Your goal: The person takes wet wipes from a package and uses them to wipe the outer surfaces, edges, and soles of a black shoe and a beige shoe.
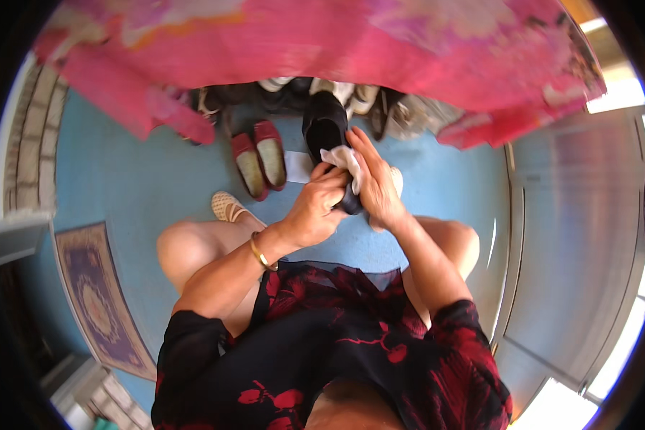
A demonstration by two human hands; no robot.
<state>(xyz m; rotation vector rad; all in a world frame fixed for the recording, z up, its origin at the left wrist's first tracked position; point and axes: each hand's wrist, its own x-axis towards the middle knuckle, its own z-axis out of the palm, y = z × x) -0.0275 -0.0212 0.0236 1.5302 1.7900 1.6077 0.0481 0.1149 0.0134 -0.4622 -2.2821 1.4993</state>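
A black shoe (324, 118) is held up in front of me, toe pointing away. My left hand (317, 208) is closed round its heel end, thumb and fingers curled. A crumpled white tissue (345, 160) lies against the shoe's side near the opening. My right hand (377, 188) presses this tissue to the shoe, its fingers long and close together along the shoe's right side. Part of the shoe's heel shows below, between the two hands. A gold-coloured bangle (259, 252) sits on my left wrist.
Red slippers (259, 159) stand on the blue floor (150, 179), beside a white sheet (297, 167). More shoes (279, 94) and a clear plastic bag (416, 117) are under a pink flowered cloth (279, 43). A patterned mat (102, 294) lies left; a metallic cabinet (573, 251) stands right.
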